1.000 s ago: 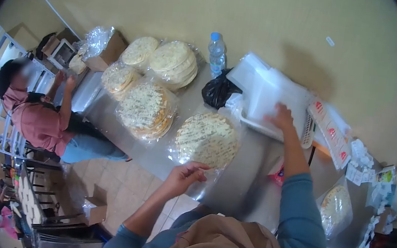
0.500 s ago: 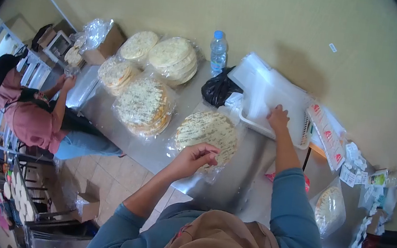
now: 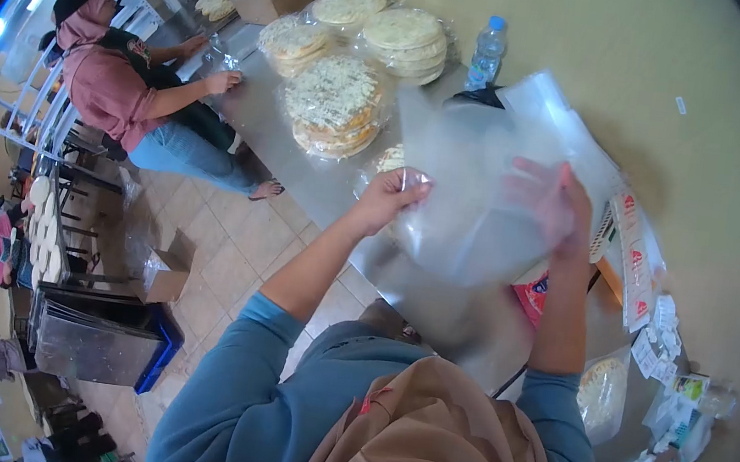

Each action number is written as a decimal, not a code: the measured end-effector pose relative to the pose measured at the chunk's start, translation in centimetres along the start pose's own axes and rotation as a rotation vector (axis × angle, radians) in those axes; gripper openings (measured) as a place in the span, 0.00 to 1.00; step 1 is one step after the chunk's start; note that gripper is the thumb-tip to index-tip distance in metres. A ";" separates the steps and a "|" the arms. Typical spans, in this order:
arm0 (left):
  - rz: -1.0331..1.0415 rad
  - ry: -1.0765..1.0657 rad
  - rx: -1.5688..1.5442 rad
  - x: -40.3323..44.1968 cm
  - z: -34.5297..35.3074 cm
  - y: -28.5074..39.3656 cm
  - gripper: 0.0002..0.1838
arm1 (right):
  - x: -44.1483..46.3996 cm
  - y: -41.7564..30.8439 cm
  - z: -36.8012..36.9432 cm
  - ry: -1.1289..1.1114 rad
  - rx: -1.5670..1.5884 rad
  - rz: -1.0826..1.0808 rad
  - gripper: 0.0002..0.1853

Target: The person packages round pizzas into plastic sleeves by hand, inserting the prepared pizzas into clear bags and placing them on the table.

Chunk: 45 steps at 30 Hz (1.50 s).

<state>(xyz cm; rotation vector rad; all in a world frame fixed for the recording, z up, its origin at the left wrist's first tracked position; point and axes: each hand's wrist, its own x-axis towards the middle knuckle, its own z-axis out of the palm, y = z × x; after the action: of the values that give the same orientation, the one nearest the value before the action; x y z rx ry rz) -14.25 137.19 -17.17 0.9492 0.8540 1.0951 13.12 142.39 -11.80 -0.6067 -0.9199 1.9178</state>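
The left hand (image 3: 392,200) pinches the edge of a thin, milky-clear plastic bag (image 3: 469,215) between thumb and fingers, while the right hand (image 3: 560,204) is spread at its other side, the fingers blurred through the film; whether they lie inside the bag or behind it I cannot tell. The bag hangs between both hands above the smooth grey metal table (image 3: 259,116), soft and see-through, with shiny creases near the left hand. Partly hidden by it, just beside the left hand, is a round flatbread (image 3: 391,158) with a crumbly, pale topping. Farther left stands a thick stack of flatbreads (image 3: 335,102) in crinkled clear wrap, rough and shredded on top; behind it, a stack of smoother, plainer rounds (image 3: 403,37). Beyond the bag are a ribbed clear bottle (image 3: 487,56) with a blue cap and a glossy pile of flat plastic sheets (image 3: 555,115). Near the right forearm lies a shiny pink packet (image 3: 530,299), beside a long, red-printed paper strip (image 3: 632,263).
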 end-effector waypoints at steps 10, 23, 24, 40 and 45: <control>0.089 0.595 1.298 2.1 0.5 -4.3 0.36 | 0.2 -4.3 -19.6 0.672 -0.582 0.020 0.18; 0.202 0.878 0.785 -5.3 2.6 1.6 0.13 | -1.9 13.1 9.1 -0.058 -1.611 -0.669 0.25; 0.120 0.868 0.737 -6.5 2.6 2.5 0.10 | -1.7 13.6 10.3 -0.073 -1.601 -0.672 0.25; -0.120 0.792 0.624 -22.0 -1.5 4.0 0.08 | -3.9 16.0 17.4 -0.203 -1.270 -0.712 0.03; -0.076 0.561 0.969 -17.7 2.6 4.3 0.08 | -6.1 24.1 15.1 -0.633 -1.563 -0.411 0.08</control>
<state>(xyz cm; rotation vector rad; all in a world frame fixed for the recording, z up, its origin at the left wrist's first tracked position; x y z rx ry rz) -17.63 120.37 -10.56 1.3873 1.9656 0.8671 -7.07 123.87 -21.62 -0.5251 -2.6936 0.6660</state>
